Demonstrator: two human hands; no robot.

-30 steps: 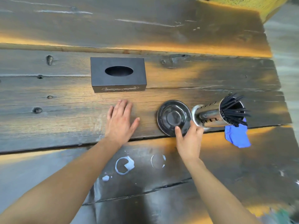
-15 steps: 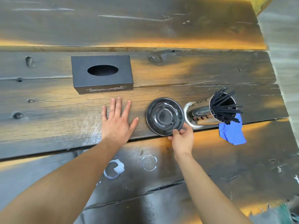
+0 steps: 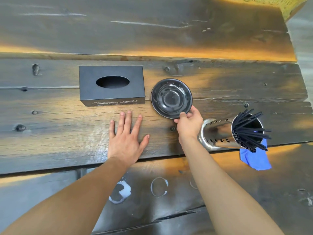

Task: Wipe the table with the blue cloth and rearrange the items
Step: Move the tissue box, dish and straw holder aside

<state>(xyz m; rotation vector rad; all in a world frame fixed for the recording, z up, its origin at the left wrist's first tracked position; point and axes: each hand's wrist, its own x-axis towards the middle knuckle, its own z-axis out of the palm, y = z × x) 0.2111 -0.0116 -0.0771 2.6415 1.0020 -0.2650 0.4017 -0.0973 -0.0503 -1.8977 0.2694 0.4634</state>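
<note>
A black saucer (image 3: 171, 97) lies on the dark wooden table (image 3: 67, 129), just right of a black tissue box (image 3: 111, 85). My right hand (image 3: 188, 123) pinches the saucer's near rim with thumb and fingers. Flat on the planks in front of the tissue box rests my left hand (image 3: 126, 139), fingers spread, holding nothing. A shiny perforated metal holder (image 3: 218, 134) full of black straws (image 3: 250, 131) stands to the right of my right wrist. The blue cloth (image 3: 255, 158) lies crumpled behind the holder, partly hidden by it.
White ring-shaped marks (image 3: 120, 192) and a fainter ring (image 3: 159, 186) show on the nearest plank between my forearms. The table's right edge (image 3: 303, 92) drops to a grey floor. A yellow object (image 3: 286, 5) sits at the far right corner.
My right hand has slid the saucer away from me, from beside the straw holder up to the tissue box's right side. My left hand has stayed flat on the table.
</note>
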